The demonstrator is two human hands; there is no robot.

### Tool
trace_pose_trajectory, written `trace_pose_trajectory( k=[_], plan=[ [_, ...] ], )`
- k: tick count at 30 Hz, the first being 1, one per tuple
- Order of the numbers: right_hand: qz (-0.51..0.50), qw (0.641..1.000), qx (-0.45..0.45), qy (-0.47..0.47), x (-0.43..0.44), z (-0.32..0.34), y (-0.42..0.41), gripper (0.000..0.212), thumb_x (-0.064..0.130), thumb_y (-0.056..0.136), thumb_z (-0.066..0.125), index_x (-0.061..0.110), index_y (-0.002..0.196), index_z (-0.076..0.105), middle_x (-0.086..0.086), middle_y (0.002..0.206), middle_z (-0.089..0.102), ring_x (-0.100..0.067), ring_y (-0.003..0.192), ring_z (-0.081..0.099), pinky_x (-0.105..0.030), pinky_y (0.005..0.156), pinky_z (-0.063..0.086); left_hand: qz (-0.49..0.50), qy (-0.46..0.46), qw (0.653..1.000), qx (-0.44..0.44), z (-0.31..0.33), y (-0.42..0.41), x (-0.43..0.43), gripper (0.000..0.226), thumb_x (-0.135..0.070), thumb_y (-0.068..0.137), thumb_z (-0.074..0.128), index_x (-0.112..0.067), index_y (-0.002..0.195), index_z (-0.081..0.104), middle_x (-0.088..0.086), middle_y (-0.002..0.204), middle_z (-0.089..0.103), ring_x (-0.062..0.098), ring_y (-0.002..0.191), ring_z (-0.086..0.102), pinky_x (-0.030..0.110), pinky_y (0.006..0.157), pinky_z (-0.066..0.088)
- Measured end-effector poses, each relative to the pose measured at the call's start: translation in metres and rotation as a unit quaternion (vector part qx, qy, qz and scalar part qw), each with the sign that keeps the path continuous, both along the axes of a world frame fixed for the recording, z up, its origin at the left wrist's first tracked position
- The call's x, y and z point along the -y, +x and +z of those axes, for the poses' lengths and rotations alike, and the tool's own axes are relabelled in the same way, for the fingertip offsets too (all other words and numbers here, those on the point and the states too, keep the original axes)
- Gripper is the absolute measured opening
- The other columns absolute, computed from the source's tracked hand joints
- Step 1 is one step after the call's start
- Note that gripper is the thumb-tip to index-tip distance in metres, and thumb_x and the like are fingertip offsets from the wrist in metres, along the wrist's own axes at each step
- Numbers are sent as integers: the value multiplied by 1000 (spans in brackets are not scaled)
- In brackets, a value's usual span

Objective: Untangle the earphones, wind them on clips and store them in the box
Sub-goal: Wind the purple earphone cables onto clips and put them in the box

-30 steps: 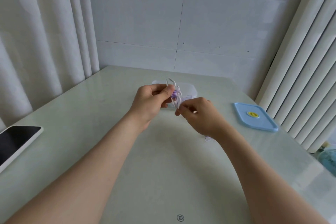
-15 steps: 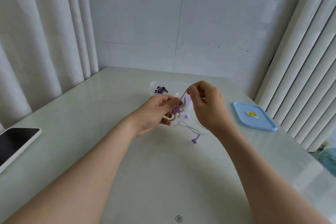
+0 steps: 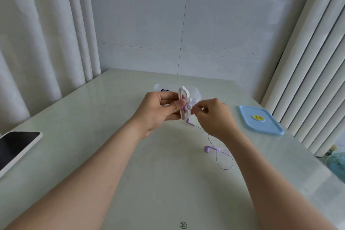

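Observation:
My left hand (image 3: 158,110) grips a white winder clip (image 3: 183,103) upright above the table, with purple earphone cord wound round its middle. My right hand (image 3: 214,115) pinches the thin purple cord just right of the clip. One purple earbud (image 3: 190,121) hangs below the clip. The other earbud (image 3: 208,149) lies on the table with a loose loop of cord (image 3: 224,158) beside it. Behind my hands stands the clear plastic box (image 3: 196,93), with a dark wound earphone (image 3: 165,90) in its left end.
The box's blue lid (image 3: 261,122) with a yellow sticker lies at the right on the pale table (image 3: 112,155). A white tablet with a dark screen (image 3: 16,147) lies at the left edge. Curtains hang on both sides, a tiled wall behind.
My left hand has turned the clip upright. My right hand has dropped from above the clip to its right side. An earbud and a cord loop now lie further right on the table.

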State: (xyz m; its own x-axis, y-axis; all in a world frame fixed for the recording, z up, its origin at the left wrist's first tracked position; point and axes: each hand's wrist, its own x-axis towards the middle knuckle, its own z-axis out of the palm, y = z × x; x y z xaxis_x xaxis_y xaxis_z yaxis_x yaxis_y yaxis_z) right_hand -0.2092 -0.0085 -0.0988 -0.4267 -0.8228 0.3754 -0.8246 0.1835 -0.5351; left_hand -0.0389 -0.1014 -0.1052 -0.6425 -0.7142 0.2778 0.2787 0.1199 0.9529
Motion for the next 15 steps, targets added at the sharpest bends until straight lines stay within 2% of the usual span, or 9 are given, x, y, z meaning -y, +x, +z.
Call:
trace_pose_trajectory(
  k=[3, 5, 7, 10, 12, 15],
  plan=[
    [70, 997, 17, 39, -4, 6, 13, 45, 16, 95, 57, 34, 54, 63, 14, 44, 45, -11, 51, 39, -28, 52, 30, 54, -23, 998, 19, 2, 1, 1, 22, -19, 98, 72, -4, 113, 76, 13, 102, 80, 29, 92, 79, 34, 77, 63],
    [120, 991, 38, 52, -6, 9, 18, 37, 15, 96, 57, 31, 66, 73, 11, 48, 47, -9, 50, 41, -23, 53, 32, 94, -40, 994, 49, 2, 3, 4, 24, -29, 99, 71, -9, 109, 78, 7, 97, 81, 23, 88, 79, 31, 71, 61],
    [170, 981, 65, 67, -9, 11, 20, 29, 16, 97, 59, 24, 79, 80, 3, 55, 50, -8, 51, 41, -27, 58, 37, 111, -23, 992, 49, 2, 3, 7, 28, -34, 99, 71, -9, 109, 78, 4, 97, 81, 20, 89, 79, 30, 69, 59],
    [230, 965, 99, 81, -15, 15, 26, 27, 19, 99, 59, 23, 83, 81, -1, 58, 52, -16, 56, 45, -30, 58, 41, 144, -14, 988, 54, -1, 1, 11, 28, -38, 97, 74, -13, 109, 76, 2, 99, 81, 17, 92, 78, 28, 66, 55],
    [245, 962, 111, 55, -18, 18, 31, 28, 17, 98, 58, 20, 81, 80, -5, 59, 51, -18, 56, 43, -30, 55, 38, 164, -55, 982, 82, -5, 2, 14, 22, -37, 96, 75, -17, 106, 75, 0, 99, 79, 15, 90, 76, 24, 68, 51],
    [203, 961, 179, -48, -18, 23, 27, 29, 14, 97, 55, 14, 75, 74, -9, 59, 45, -19, 53, 36, -28, 50, 29, 141, -92, 979, 113, -9, 3, 17, 12, -34, 96, 75, -25, 103, 74, -7, 93, 76, 13, 88, 73, 26, 81, 52]
  ],
)
